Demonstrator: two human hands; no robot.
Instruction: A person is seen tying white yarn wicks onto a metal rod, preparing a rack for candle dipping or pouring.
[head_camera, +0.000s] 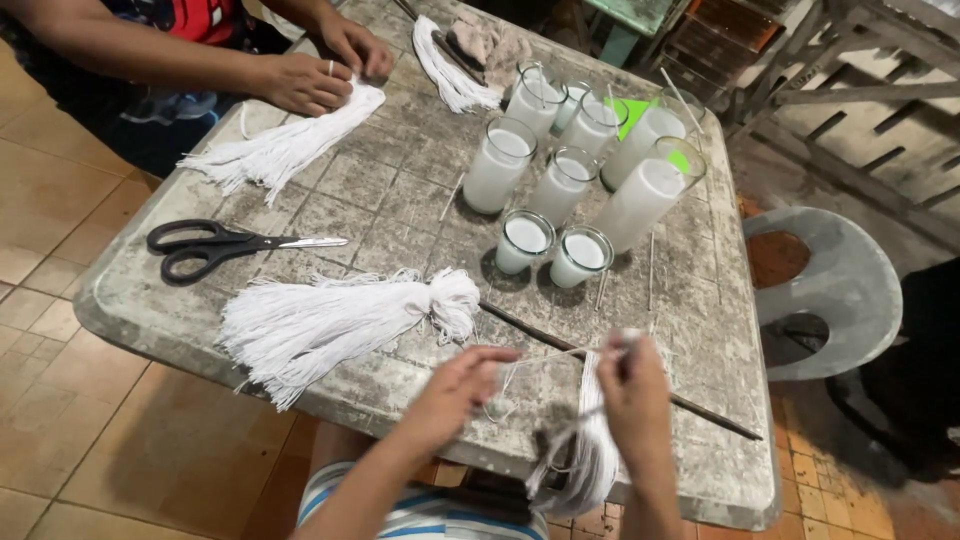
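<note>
Left hand: The left hand (462, 385) is at the near edge of the table (400, 180). Its grip is narrow, with the fingertips pinched on a thin white string (545, 357).
Right hand: The right hand (632, 385) is just beside the left one. Its grip is shut around the top of a small bundle of white strings (585, 455).
String: The thin white string runs from the left fingertips across to the right hand.
Small bundle: It hangs down from the right hand, over the near table edge. Its lower end is blurry.
Big bundle: A big bunch of white strings (330, 320) lies flat on the table, to the left of the hands. It has a bunched-up head on the right and loose ends that spread to the left.
Scissors: Black-handled scissors (225, 245) lie behind the big bunch, with the blades pointing right.
Glasses: A group of glasses filled with white wax (575, 165) stands at the far right of the table. Two short ones are in front, and taller ones stand behind.
Stick: A long dark stick (700, 410) lies on the table and passes behind the hands.
Other person: Another person's hands (325, 70) press on a second white bunch (285, 145) at the far left corner.
Chair: A grey plastic chair (830, 290) stands to the right of the table.
Floor: The floor (90, 450) has brown tiles.
</note>
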